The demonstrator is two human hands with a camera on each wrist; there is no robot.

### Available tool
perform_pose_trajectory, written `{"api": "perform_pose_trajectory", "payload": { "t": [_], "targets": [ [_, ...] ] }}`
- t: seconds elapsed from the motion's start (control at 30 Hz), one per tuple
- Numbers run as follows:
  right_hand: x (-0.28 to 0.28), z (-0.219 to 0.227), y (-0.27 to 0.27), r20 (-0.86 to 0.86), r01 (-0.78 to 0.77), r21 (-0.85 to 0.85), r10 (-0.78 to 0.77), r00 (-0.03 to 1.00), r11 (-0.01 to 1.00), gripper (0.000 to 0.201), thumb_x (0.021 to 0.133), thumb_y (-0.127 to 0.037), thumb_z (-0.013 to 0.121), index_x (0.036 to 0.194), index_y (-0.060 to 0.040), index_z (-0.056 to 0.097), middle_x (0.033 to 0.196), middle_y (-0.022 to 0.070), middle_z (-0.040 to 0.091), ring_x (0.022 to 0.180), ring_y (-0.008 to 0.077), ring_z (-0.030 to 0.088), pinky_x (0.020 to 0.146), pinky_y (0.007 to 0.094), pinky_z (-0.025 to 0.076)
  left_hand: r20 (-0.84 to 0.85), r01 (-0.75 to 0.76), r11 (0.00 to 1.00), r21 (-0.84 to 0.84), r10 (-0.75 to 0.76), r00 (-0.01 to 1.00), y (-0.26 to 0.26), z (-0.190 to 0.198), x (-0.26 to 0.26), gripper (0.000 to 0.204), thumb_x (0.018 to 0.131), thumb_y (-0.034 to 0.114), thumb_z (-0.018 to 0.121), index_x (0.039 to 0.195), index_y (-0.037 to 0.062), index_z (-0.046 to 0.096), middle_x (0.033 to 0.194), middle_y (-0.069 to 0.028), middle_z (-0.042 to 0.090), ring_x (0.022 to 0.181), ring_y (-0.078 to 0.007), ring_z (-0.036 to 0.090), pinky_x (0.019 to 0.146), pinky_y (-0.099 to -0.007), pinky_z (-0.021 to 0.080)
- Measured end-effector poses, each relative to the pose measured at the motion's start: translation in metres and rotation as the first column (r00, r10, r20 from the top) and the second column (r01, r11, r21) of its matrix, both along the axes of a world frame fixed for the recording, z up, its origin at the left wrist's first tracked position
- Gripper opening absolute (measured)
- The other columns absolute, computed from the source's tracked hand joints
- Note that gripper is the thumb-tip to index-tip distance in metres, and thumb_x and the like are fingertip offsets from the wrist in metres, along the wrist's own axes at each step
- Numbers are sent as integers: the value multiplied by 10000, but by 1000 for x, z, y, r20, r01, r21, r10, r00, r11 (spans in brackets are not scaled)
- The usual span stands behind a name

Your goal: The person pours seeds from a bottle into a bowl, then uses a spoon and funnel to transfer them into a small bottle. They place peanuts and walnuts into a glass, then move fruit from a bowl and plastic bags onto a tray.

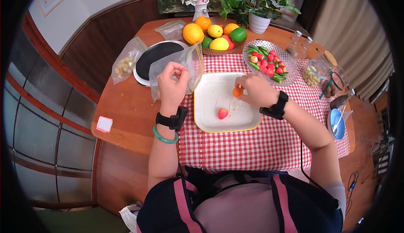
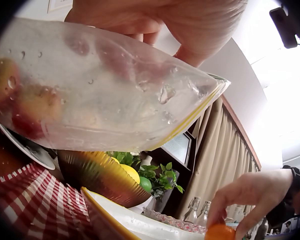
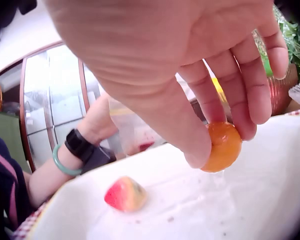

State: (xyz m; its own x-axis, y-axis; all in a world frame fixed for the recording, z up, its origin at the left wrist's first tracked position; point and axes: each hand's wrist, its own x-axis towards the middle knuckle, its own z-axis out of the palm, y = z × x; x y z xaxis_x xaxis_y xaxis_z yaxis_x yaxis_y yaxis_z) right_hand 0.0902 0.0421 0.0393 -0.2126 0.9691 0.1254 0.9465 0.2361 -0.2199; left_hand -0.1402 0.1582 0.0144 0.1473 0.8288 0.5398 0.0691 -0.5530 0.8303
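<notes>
My left hand (image 1: 171,81) grips a clear zip bag (image 1: 191,62) by its upper part. Through the wet plastic of the bag (image 2: 90,90), red and yellowish fruits show blurred in the left wrist view. My right hand (image 1: 253,89) pinches a small round orange fruit (image 3: 223,147) between thumb and fingertips, just over the white baking dish (image 1: 206,123) with a yellow rim. One strawberry (image 3: 126,194), red with a pale end, lies on the dish's floor, left of the orange fruit. Drops of water and small specks dot the dish around it.
Behind the dish stands a glass bowl of mixed fruit (image 1: 219,44). A glass plate (image 1: 290,60) of strawberries and green peppers is at the right, near bottles (image 1: 303,48), jars (image 1: 312,75) and a blue bowl (image 1: 336,123). Left are a black round plate (image 1: 155,60) and another bag (image 1: 126,62).
</notes>
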Motion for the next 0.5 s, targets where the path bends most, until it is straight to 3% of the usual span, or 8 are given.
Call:
{"api": "perform_pose_trajectory", "payload": {
  "t": [0.07, 0.1, 0.2, 0.23, 0.33, 0.37, 0.47, 0.5],
  "targets": [
    [-2, 21, -1, -203, 41, 57, -29, 979, 998, 231, 730, -132, 695, 915, -10, 631, 885, 144, 659, 839, 302, 637, 765, 378, 492, -2, -10, 1000, 5, 10, 1000, -2, 2, -1, 100, 791, 53, 633, 761, -10, 562, 617, -42, 591, 567, -96, 555, 547, -247, 443],
    [0, 20, 2, -294, 35, 197, 25, 955, 980, 209, 744, -130, 692, 905, -7, 637, 858, 141, 658, 813, 298, 639, 746, 370, 500, -12, -17, 1000, 10, 17, 1000, -3, 3, -1, 100, 790, 53, 633, 760, -10, 562, 617, -43, 591, 568, -97, 556, 548, -248, 444],
    [-1, 10, 5, -304, 24, 355, 91, 948, 934, 195, 753, -125, 688, 910, -17, 646, 834, 141, 657, 789, 292, 639, 733, 371, 503, -20, -17, 1000, 22, 17, 1000, -4, 4, 0, 99, 788, 50, 633, 759, -11, 561, 617, -47, 595, 570, -100, 561, 554, -248, 446],
    [4, 3, 4, -133, -82, 131, 99, 986, 988, 215, 753, -133, 696, 931, -21, 653, 820, 142, 657, 787, 283, 639, 706, 371, 506, -23, -13, 1000, 26, 14, 1000, -4, 4, 0, 98, 787, 49, 633, 758, -10, 561, 618, -49, 596, 571, -101, 563, 556, -248, 447],
    [3, 3, 12, -337, 57, -13, -58, 940, 998, 246, 765, -174, 709, 953, -25, 655, 825, 126, 661, 757, 259, 638, 675, 357, 505, -36, -21, 999, 37, 22, 999, -2, 2, 1, 96, 785, 46, 632, 756, -11, 560, 618, -53, 600, 572, -107, 568, 560, -249, 450],
    [1, 7, 21, -442, 91, 49, -60, 895, 995, 278, 788, -216, 717, 965, -12, 653, 788, 85, 654, 712, 191, 624, 643, 320, 497, -30, -17, 999, 41, 18, 999, -3, 2, 1, 96, 785, 44, 631, 755, -11, 560, 618, -54, 600, 571, -107, 568, 560, -249, 450],
    [-13, 22, 45, -691, 64, 50, -12, 723, 997, 297, 805, -223, 718, 981, 6, 645, 775, 51, 635, 699, 124, 594, 637, 277, 484, -38, -6, 999, 46, 7, 999, -5, 3, 2, 96, 784, 42, 630, 753, -13, 558, 619, -54, 602, 566, -107, 567, 559, -249, 449],
    [-19, 23, 51, -698, 51, 32, -14, 716, 998, 314, 807, -221, 719, 996, 15, 638, 777, 49, 631, 706, 115, 590, 639, 270, 482, -45, -5, 999, 44, 7, 999, -4, 1, 2, 96, 784, 41, 629, 752, -13, 557, 619, -55, 602, 564, -106, 566, 557, -249, 448]
  ]
}}
